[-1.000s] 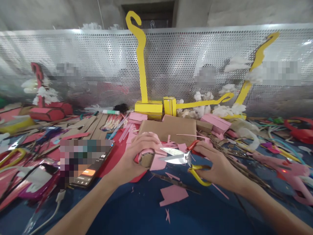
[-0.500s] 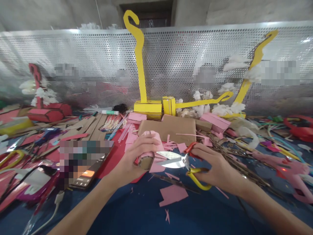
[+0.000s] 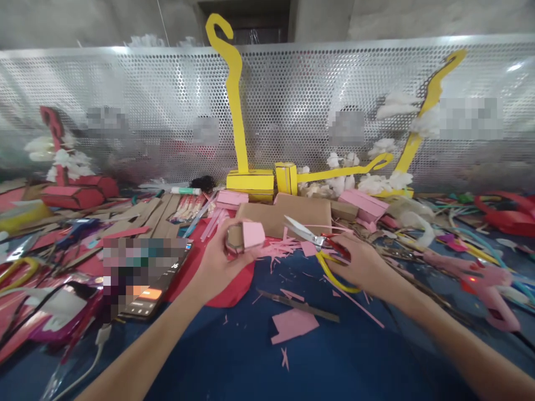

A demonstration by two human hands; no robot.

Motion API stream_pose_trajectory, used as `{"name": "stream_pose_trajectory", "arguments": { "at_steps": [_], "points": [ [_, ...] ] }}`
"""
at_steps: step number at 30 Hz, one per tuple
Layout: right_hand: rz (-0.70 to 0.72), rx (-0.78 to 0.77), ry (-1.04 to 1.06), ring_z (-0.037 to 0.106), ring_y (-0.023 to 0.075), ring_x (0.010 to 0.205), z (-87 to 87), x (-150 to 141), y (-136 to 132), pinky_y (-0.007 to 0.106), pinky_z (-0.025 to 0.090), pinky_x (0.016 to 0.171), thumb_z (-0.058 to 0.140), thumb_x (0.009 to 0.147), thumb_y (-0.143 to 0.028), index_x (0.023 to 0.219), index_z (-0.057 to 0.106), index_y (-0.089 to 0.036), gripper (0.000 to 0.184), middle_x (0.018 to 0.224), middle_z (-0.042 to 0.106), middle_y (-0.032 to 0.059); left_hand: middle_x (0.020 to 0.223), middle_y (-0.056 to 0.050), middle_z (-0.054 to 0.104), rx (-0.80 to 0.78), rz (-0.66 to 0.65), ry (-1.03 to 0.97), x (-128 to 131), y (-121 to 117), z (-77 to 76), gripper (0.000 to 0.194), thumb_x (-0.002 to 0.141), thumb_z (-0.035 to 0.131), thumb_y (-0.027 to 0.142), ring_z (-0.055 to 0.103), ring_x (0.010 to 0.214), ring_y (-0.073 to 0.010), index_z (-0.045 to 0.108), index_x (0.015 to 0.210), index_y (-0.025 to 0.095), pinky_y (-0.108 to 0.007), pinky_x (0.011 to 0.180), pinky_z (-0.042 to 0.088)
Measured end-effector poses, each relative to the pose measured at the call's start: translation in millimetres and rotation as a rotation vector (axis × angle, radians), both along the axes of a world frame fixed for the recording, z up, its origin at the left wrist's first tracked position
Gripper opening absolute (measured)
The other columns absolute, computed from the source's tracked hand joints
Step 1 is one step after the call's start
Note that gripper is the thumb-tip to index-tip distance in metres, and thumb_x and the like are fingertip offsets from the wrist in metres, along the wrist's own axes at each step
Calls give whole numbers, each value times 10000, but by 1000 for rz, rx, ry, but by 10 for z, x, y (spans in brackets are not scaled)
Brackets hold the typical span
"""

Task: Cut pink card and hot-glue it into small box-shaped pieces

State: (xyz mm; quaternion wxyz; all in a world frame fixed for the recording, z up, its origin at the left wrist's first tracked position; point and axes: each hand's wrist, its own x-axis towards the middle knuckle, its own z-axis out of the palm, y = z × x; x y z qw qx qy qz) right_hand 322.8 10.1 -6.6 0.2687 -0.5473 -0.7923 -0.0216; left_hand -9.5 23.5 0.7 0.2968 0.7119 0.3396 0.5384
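Observation:
My left hand (image 3: 221,264) is closed around a small cardboard piece (image 3: 234,238) with a flap of pink paper (image 3: 253,234) on its right side. In my right hand (image 3: 359,259) is a pair of scissors (image 3: 321,243) with one red and one yellow handle. Its blades point up and to the left, apart from the cardboard piece. Pink paper scraps (image 3: 280,249) lie between the hands. Nearer to me are a larger pink offcut (image 3: 293,324) and a dark narrow strip (image 3: 301,305). Red paper (image 3: 229,287) lies under my left hand.
A yellow hook-topped model (image 3: 238,117) stands behind, before a perforated metal panel (image 3: 292,94). A brown cardboard sheet (image 3: 296,213) lies ahead. A phone (image 3: 154,284) is at the left, a pink glue gun (image 3: 476,278) at the right. A red model (image 3: 75,189) stands far left.
My left hand has turned the cardboard piece and raised it slightly. The scissors have drawn away from it; their blades have swung upward and closed together.

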Motion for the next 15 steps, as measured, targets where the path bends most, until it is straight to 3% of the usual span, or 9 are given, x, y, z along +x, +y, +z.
{"name": "stream_pose_trajectory", "arguments": {
  "at_steps": [4,7,13,15],
  "points": [
    [-19,-68,-64,694,266,892,-120,83,76,382,560,812,709,831,-398,1028,721,-166,305,981,716,106,1236,-68,621,-27,62,-64,-53,110,-42,580,846,790,372,650,1105,-237,495,1335,268,-412,983,537],
    [-19,-101,-93,697,269,914,-76,38,-9,401,558,840,654,899,-423,1063,713,-153,322,1009,709,121,1253,-59,606,-38,76,-82,-42,140,-68,568,847,780,378,642,1126,-227,491,1325,270,-396,1002,526],
    [18,-134,-75,660,276,1164,162,-141,-557,409,528,981,558,992,-413,1229,664,-221,323,1273,667,117,1092,-24,659,-102,147,-82,45,100,-127,660,721,879,348,684,950,-220,495,1254,284,-382,824,584],
    [1,-127,-7,703,262,1055,164,-43,-804,386,556,903,541,996,-447,1131,676,-233,287,1182,705,98,1123,-19,652,-92,119,-77,33,113,-140,642,712,885,344,678,989,-230,513,1231,288,-381,833,586]
  ]
}}
